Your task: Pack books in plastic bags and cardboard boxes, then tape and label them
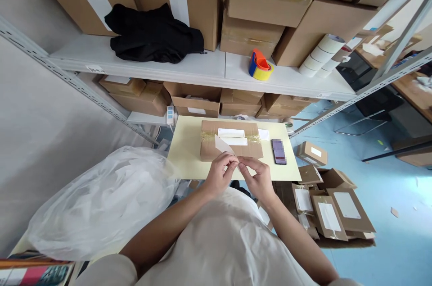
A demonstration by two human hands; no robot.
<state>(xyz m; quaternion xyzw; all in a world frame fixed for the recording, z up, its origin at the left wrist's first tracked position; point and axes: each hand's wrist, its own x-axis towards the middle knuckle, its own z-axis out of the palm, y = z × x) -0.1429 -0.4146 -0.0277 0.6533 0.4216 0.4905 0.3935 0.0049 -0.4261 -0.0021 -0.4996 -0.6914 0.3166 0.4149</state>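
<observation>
Both hands meet over the near edge of a taped cardboard box [206, 142] on a pale yellow table [184, 166]. A white label [222, 143] slants up and left from between the fingers. My left hand [221, 173] pinches it with thumb and forefinger. Close beside it, my right hand [258, 178] is pinched on the label's near end, fingertips almost touching the left ones. The box has two white labels [232, 133] stuck on top, over a strip of clear brownish tape.
Right of the box lies a phone [279, 152]. A shelf [216, 70] behind bears boxes, a black garment [153, 36], a tape dispenser [260, 67] and label rolls [317, 58]. A plastic bag [104, 196] bulges at left; cardboard boxes [329, 214] lie at right.
</observation>
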